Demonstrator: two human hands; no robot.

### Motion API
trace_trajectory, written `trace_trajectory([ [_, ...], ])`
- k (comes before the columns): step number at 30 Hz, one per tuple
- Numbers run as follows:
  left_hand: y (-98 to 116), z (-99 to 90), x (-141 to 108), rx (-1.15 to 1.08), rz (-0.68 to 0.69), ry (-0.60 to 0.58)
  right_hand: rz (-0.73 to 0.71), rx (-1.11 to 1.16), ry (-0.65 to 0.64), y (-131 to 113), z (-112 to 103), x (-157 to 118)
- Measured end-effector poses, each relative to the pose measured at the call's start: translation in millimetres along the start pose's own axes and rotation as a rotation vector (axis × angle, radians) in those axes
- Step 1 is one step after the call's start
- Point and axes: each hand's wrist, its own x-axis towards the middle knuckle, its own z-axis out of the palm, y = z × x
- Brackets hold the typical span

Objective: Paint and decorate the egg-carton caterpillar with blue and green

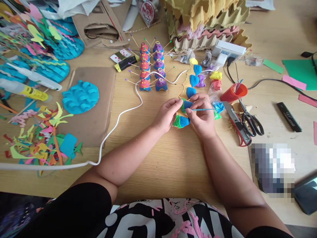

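My left hand [165,115] is closed, its thumb and fingers pinching the edge of a strip of egg carton [183,99] with blue clay on its bumps. Between the two hands, one bump carries green and blue clay [187,105]. Just below it is another green and blue bump [182,122]. My right hand [203,118] is closed around a thin blue stick [204,109], its tip against the clay. Farther up, plain blue clay patches [194,80] follow one another along the strip. Fingers partly hide the strip's middle.
Beyond my hands stand two rows of painted carton figures [144,66] with pins sticking out. A white cable [119,119] crosses the table. Bagged clay [216,85], an orange cup [232,93], a utility knife [237,124] and scissors [250,120] lie right. Paper scraps [47,145] lie left.
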Motion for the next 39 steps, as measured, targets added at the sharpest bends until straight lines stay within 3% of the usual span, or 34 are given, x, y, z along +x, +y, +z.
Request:
trace_trajectory([
  [22,-8.8,-10.2,4.3,0.084,0.082,0.045,0.021,-0.023,0.033,-2.4,-1.0,-0.4],
  [35,-8.3,-8.9,5.3,0.060,0.074,-0.063,-0.123,-0.124,0.079,2.2,1.3,-0.6],
  [39,-9.7,-9.2,6.4,0.043,0.092,-0.089,-0.089,-0.129,0.076,0.6,1.2,-1.3],
])
